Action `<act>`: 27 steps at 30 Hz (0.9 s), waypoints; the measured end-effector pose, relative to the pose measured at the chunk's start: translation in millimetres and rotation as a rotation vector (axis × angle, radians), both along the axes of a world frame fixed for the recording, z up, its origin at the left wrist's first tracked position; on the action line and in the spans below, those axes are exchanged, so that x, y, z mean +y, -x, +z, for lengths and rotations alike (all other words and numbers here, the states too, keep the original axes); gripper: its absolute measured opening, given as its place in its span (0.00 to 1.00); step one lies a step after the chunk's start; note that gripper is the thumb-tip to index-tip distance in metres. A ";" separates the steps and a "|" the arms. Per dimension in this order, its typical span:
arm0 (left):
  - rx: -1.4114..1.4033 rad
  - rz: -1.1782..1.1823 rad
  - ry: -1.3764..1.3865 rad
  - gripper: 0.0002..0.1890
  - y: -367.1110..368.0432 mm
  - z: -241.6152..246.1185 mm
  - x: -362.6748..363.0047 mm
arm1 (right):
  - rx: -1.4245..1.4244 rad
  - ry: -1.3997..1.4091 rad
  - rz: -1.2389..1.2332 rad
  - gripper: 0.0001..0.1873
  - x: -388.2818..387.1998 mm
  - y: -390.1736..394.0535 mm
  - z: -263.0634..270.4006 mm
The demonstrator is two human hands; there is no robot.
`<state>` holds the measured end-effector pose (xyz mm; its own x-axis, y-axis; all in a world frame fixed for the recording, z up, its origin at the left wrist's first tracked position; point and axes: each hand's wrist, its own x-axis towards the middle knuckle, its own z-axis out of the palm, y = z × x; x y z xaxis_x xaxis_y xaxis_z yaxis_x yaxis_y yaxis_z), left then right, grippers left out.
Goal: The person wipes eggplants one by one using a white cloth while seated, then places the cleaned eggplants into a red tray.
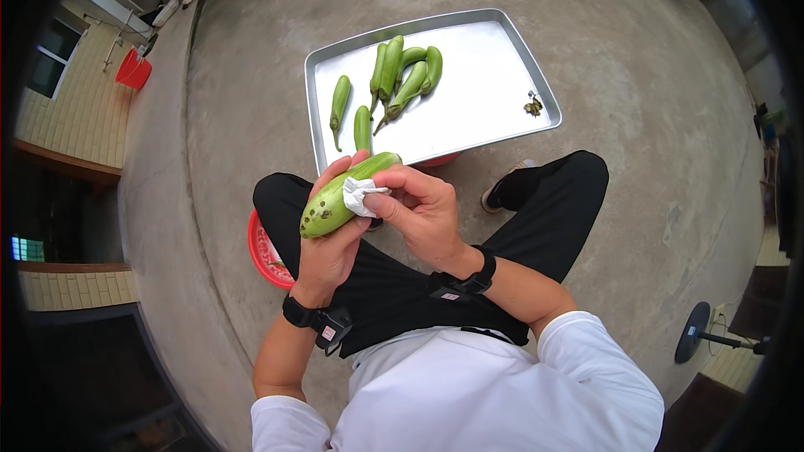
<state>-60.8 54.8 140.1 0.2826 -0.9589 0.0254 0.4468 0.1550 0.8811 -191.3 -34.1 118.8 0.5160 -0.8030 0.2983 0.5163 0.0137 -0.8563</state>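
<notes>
My left hand (333,251) grips a plump green eggplant (326,204) with several dark spots at its lower end. Pinched in my right hand (421,213) is a crumpled white tissue (359,194), pressed against the eggplant's side. Beyond both hands lies a shallow metal tray (468,149). A cluster of slender green eggplants (391,69) rests on it, some with stems towards me. To their left is a single green eggplant (340,100); another eggplant (362,129) is partly hidden behind my left hand. Small dark scraps (533,105) sit at the tray's right end.
A red-rimmed basin (256,245) stands on the concrete floor (641,138), partly behind my left leg. Red buckets (134,69) are near the wall at the far left. A stand with a round black base (693,333) is at the right. Something red shows under the tray.
</notes>
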 end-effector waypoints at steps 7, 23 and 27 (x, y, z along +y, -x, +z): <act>0.501 -0.123 -0.050 0.38 -16.0 0.9 3.7 | 0.037 0.118 -0.039 0.10 -12.7 2.1 -25.4; 0.265 -0.052 -0.156 0.30 -8.1 -29.0 6.5 | 0.196 0.758 -0.198 0.14 -9.3 11.1 -21.7; 0.276 -0.101 -0.188 0.28 -12.4 -41.2 19.7 | 0.224 0.671 -0.264 0.13 -19.4 9.1 -20.2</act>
